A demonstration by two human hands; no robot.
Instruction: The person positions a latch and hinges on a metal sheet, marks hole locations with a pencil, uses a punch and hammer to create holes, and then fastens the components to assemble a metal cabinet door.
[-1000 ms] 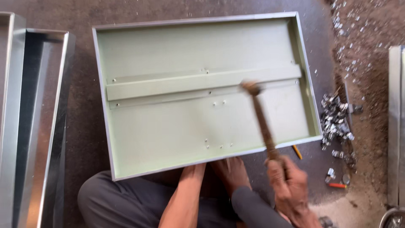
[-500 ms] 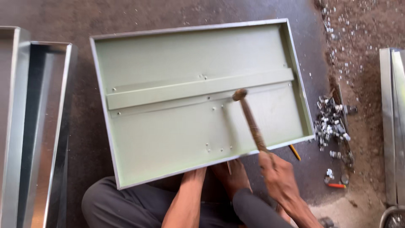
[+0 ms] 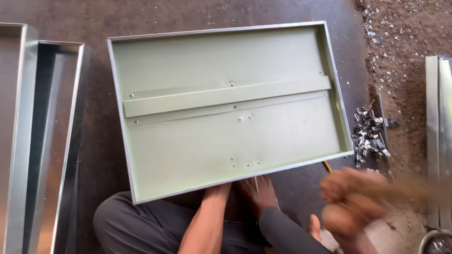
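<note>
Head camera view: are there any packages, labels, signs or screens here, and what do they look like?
None in view: no package, label, sign or screen.
Only a pale green metal tray on the floor, bare metal channels to its left, and a heap of small metal bits to its right.

Pale green metal tray (image 3: 197, 155) with grey rim, matching pale green bar (image 3: 226, 96) across it, dark brown floor (image 3: 99, 136), shiny silver channels (image 3: 42, 141) at left, silvery heap of small metal pieces (image 3: 369, 136), dark grey trousers (image 3: 136, 226), dark grey sleeve (image 3: 287, 233)
</note>
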